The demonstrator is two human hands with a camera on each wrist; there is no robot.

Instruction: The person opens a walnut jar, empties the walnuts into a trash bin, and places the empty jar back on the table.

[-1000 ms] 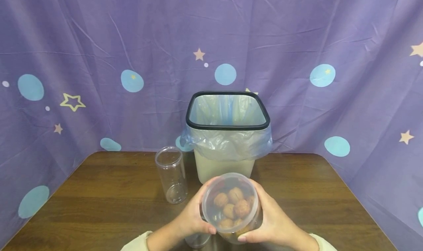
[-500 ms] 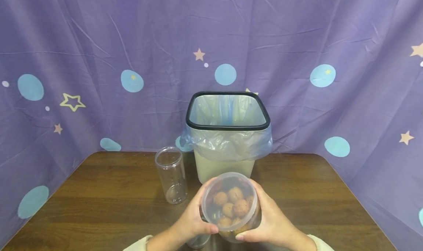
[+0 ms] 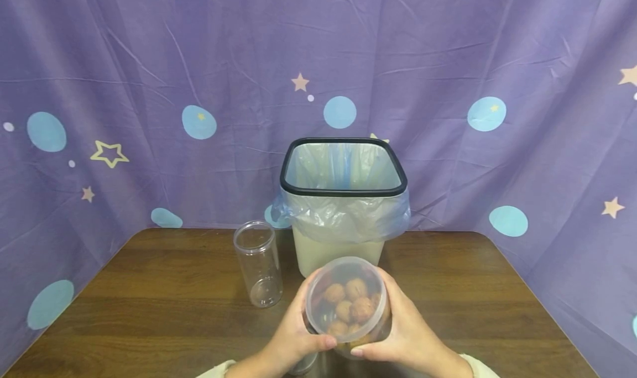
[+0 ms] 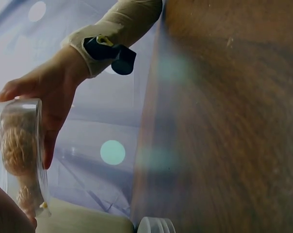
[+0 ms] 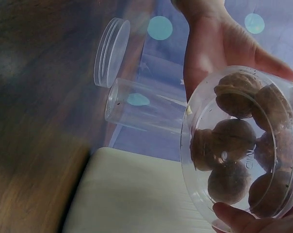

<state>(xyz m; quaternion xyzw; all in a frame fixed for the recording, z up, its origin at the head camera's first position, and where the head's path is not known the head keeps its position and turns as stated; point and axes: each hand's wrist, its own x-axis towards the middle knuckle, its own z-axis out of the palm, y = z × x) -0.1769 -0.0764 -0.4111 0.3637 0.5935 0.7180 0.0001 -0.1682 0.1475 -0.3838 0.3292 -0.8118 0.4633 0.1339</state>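
a purple cloth (image 3: 249, 46), printed with stars and blue dots, is hung behind a dark wooden table (image 3: 149, 311). a pale bin (image 3: 338, 256) is lined with a bluish bag (image 3: 343, 218). to its left a clear cylinder (image 3: 259, 267) is stood upright. before the bin, a lidded jar (image 3: 345, 300) is raised and grasped from opposite sides by the left hand (image 3: 293, 331) and right hand (image 3: 405, 328). beside the cylinder a loose lid (image 5: 111, 52) is seen. walnuts (image 5: 234, 138) are contained in the jar; letters (image 5: 250, 158) are moulded on its base, not surely readable.
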